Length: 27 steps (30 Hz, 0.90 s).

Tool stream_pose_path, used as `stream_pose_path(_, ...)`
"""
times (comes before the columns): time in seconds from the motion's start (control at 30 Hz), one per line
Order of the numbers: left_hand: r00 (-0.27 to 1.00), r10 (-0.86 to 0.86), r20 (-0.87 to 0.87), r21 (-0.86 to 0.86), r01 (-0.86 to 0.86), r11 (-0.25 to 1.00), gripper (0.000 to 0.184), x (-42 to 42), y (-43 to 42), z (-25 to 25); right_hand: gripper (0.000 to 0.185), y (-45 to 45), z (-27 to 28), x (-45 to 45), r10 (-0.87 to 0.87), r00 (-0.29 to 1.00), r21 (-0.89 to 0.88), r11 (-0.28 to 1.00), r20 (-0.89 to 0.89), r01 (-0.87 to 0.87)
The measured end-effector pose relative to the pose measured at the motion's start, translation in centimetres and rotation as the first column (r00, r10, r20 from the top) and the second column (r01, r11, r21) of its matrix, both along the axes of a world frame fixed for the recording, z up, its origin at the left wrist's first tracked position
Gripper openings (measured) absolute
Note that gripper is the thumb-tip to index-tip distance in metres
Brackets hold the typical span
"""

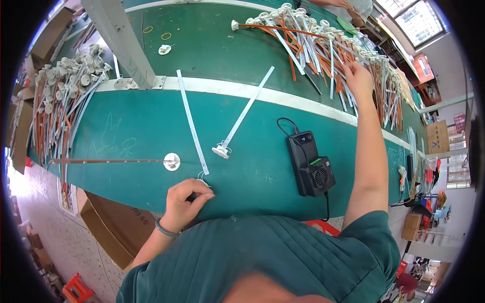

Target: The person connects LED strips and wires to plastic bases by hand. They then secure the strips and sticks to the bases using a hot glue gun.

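My left hand (186, 203) is closed at the table's near edge, with thumb and fingertips pinched together. Thin white wires from the lower end of a white light strip (191, 121) run to its fingers; whatever else is in the pinch is hidden. Another white strip (251, 103) lies slanted to the right, wired to a round white piece (221, 151). To the left, a brown strip (111, 161) ends at a white disc (172, 162). My right hand (357, 81) reaches far right into a pile of white and orange strips (316, 48), fingers curled; their grip is unclear.
A black device (310, 164) with a fan grille and cable stands on the green table (252, 177). A grey post (118, 40) rises at the back left, near another strip pile (65, 101). A cardboard box (113, 227) sits below. Another person's hands (338, 4) show at the top.
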<state>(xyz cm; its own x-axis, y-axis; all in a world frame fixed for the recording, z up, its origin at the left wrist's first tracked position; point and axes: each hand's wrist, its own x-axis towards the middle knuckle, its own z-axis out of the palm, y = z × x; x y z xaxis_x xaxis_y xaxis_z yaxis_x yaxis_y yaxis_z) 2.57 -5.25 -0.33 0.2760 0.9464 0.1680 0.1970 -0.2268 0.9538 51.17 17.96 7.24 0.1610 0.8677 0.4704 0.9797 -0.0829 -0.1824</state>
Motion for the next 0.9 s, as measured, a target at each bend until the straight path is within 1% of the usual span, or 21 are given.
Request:
stream_pose_path(0.03, 1.0, -0.013, -0.001, -0.018, 0.013, 1.0, 0.008, -0.1, 0.0, 0.1, 0.032, -2.2, 0.4, -0.3, -0.013, 0.998, -0.049, 0.999, -0.067, 0.009)
stream_pose_path(0.1, 0.999, -0.036, -0.005, -0.052, 0.036, 0.998, 0.008, -0.3, 0.0, 0.4, 0.041, -6.7, 1.4, -0.3, -0.05, 0.995, -0.089, 0.995, -0.084, 0.042)
stream_pose_path(0.17, 1.0, -0.023, 0.021, -0.049, 0.024, 0.998, 0.006, -0.3, 0.0, 0.1, 0.043, -11.2, 1.6, 1.7, 0.006, 0.982, -0.043, 0.999, -0.189, -0.014)
stream_pose_path(0.2, 0.999, -0.011, 0.033, -0.052, 0.013, 0.999, 0.005, -0.3, -0.1, -0.1, 0.042, -13.5, 1.4, 3.5, 0.0, 0.982, -0.025, 1.0, -0.188, -0.005)
stream_pose_path(0.23, 0.996, -0.024, 0.082, -0.063, 0.029, 0.998, 0.004, -0.3, -0.1, -0.2, 0.041, -15.7, 1.0, 5.1, -0.001, 0.982, -0.015, 1.0, -0.188, -0.002)
stream_pose_path(0.3, 0.985, -0.021, 0.171, -0.11, 0.04, 0.993, 0.002, -0.4, -0.3, -0.5, 0.036, -19.8, 1.6, 5.2, -0.128, 0.952, -0.003, 0.991, -0.277, 0.132)
stream_pose_path(0.37, 0.975, -0.019, 0.22, -0.124, 0.048, 0.991, 0.005, -0.9, -0.8, -0.4, 0.022, -23.0, 2.0, 4.5, -0.148, 0.857, -0.011, 0.986, -0.494, 0.164)
stream_pose_path(0.4, 0.969, -0.019, 0.246, -0.123, 0.051, 0.991, 0.008, -1.1, -1.1, -0.3, 0.015, -24.0, 2.7, 2.4, -0.081, 0.838, 0.023, 0.994, -0.54, 0.111)
stream_pose_path(0.47, 0.974, -0.014, 0.228, -0.065, 0.03, 0.997, 0.013, -2.7, -1.9, 0.0, 0.004, -25.2, 4.2, -5.6, 0.051, 0.778, 0.106, 0.994, -0.626, 0.021)
stream_pose_path(0.5, 0.976, -0.015, 0.215, -0.039, 0.024, 0.999, 0.015, -3.6, -2.6, 0.4, 0.005, -25.6, 4.3, -9.1, 0.119, 0.746, 0.08, 0.993, -0.655, -0.087)
stream_pose_path(0.53, 0.967, 0.121, 0.223, -0.106, -0.1, 0.989, 0.025, -4.2, -3.6, 1.7, 0.01, -26.0, 4.2, -12.3, 0.18, 0.705, 0.06, 0.979, -0.686, -0.192)
stream_pose_path(0.57, 0.973, 0.172, 0.155, -0.029, -0.169, 0.985, 0.032, -5.9, -4.0, 2.4, 0.012, -25.9, 3.8, -15.1, 0.31, 0.676, 0.011, 0.913, -0.668, -0.408)
stream_pose_path(0.6, 0.959, 0.271, 0.081, -0.048, -0.268, 0.962, 0.037, -8.3, -4.8, 2.1, 0.015, -25.6, 4.3, -18.7, 0.349, 0.652, -0.113, 0.823, -0.673, -0.557)
stream_pose_path(0.63, 0.953, 0.304, -0.008, 0.062, -0.303, 0.951, 0.04, -10.3, -5.2, 2.2, 0.023, -24.9, 3.2, -20.5, 0.466, 0.622, -0.168, 0.7, -0.629, -0.694)
stream_pose_path(0.67, 0.842, 0.431, -0.325, 0.096, -0.424, 0.901, 0.038, -12.4, -5.6, 3.0, 0.026, -24.1, 2.3, -22.4, 0.506, 0.627, -0.185, 0.672, -0.592, -0.717)
stream_pose_path(0.7, 0.694, 0.437, -0.572, 0.274, -0.341, 0.899, 0.026, -15.0, -5.6, 3.3, 0.03, -23.3, 1.5, -24.2, 0.543, 0.631, -0.206, 0.645, -0.554, -0.736)
stream_pose_path(0.73, 0.5, 0.551, -0.668, 0.494, -0.255, 0.831, 0.019, -15.4, -6.2, 4.3, 0.032, -22.3, 0.5, -25.7, 0.581, 0.682, -0.203, 0.676, -0.443, -0.708)
stream_pose_path(0.77, 0.286, 0.667, -0.688, 0.669, -0.108, 0.736, 0.014, -15.7, -6.8, 5.2, 0.035, -21.2, -0.4, -27.0, 0.607, 0.725, -0.194, 0.708, -0.325, -0.679)
stream_pose_path(0.87, 0.419, 0.609, -0.674, 0.522, -0.313, 0.793, 0.004, -17.9, -8.4, 3.9, 0.032, -19.1, -3.1, -29.4, 0.597, 0.788, -0.167, 0.771, -0.149, -0.615)
stream_pose_path(0.9, 0.578, 0.546, -0.607, 0.388, -0.384, 0.838, 0.005, -17.1, -8.5, 4.1, 0.03, -18.7, -4.1, -29.4, 0.591, 0.791, -0.166, 0.774, -0.154, -0.611)
